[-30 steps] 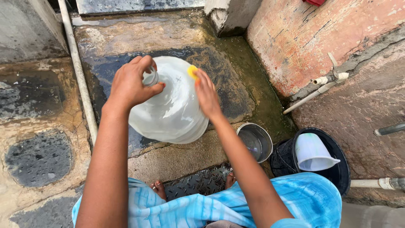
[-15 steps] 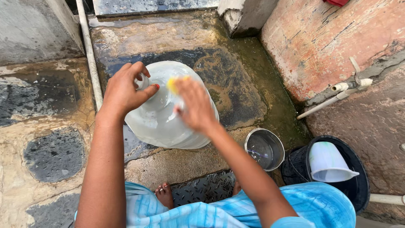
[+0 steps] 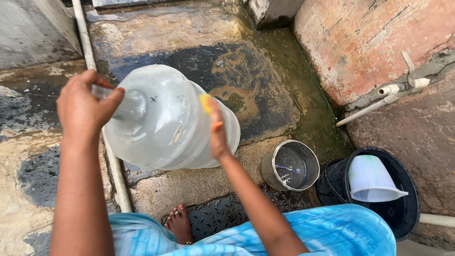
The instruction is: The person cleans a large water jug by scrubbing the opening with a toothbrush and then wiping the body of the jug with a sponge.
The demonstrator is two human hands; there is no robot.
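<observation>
Foot [image 3: 180,223] and blue garment [image 3: 303,234] lie nearest the camera, below the jug [image 3: 166,118]. Right of the jug, a steel pot [image 3: 290,166] holds water; beyond it, a black bucket [image 3: 400,189] contains a white pitcher [image 3: 372,180]. The jug, large and translucent, is tilted neck-leftward above the wet stone floor [image 3: 237,61]. The left hand [image 3: 85,106] has its fingers clamped round the neck. The right hand [image 3: 215,128] presses a yellow scrubber [image 3: 205,102] against the jug's wall, fingers together. A white pipe [image 3: 102,132] passes behind and below the jug; a wall tap [image 3: 403,85] stands far right.

Risk: the wet neck may slip from the single grip, dropping the jug onto stone or the foot; scrubbing pressure could roll it.

Compared with half a second ago, the jug appears raised and swung leftward, and the right hand has moved from its upper face to its right side.
</observation>
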